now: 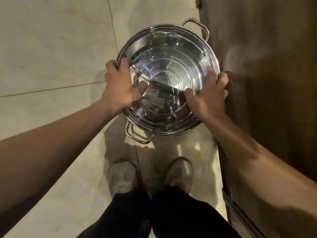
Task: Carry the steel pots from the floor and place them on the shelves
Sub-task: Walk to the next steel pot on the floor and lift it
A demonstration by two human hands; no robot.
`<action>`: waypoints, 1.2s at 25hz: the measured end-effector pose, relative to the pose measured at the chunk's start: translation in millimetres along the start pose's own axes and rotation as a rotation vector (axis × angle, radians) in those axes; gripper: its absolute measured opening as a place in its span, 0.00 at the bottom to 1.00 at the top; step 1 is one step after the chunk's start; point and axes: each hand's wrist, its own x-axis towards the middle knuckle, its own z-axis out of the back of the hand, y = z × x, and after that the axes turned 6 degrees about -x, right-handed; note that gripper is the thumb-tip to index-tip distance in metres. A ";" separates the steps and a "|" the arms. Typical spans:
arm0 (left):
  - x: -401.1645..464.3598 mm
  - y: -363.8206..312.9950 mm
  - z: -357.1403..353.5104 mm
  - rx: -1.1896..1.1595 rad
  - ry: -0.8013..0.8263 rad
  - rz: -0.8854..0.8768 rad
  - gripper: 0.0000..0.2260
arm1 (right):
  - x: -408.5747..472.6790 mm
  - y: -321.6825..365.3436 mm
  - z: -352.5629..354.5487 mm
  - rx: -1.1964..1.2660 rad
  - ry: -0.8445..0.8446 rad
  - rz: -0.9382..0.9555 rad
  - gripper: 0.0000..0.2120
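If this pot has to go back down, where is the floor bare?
Bare tiles lie left of the pot, held by the left hand and right hand. Crowded: wooden cabinet close at right, shoes below.

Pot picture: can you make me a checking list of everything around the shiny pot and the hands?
Surface: pale tiled floor, with grout lines.
Job's things: one steel pot, open side up, empty, with a loop handle far and near.
Clutter: nothing seen.
Grippers: left hand and right hand grip opposite sides of the rim, thumbs inside.
Cables: nothing seen.
Surroundings: dark wooden cabinet on the right; pale shoes and dark trousers below the pot.
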 end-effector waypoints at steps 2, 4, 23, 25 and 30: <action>-13.2 -12.5 15.9 -0.026 0.005 0.042 0.31 | -12.8 5.8 11.4 0.041 0.020 -0.014 0.43; -29.2 -24.3 33.5 -0.068 0.028 0.103 0.30 | -29.1 13.8 28.2 0.068 0.057 -0.052 0.45; -335.4 -422.2 536.4 0.005 -0.160 0.112 0.29 | -322.1 295.6 612.6 -0.151 0.001 0.267 0.47; -370.0 -452.8 580.3 0.038 -0.221 0.037 0.30 | -357.1 316.4 659.4 -0.166 -0.068 0.350 0.49; -390.6 -462.9 611.9 0.068 -0.206 -0.003 0.33 | -383.8 326.4 690.1 -0.173 -0.063 0.400 0.52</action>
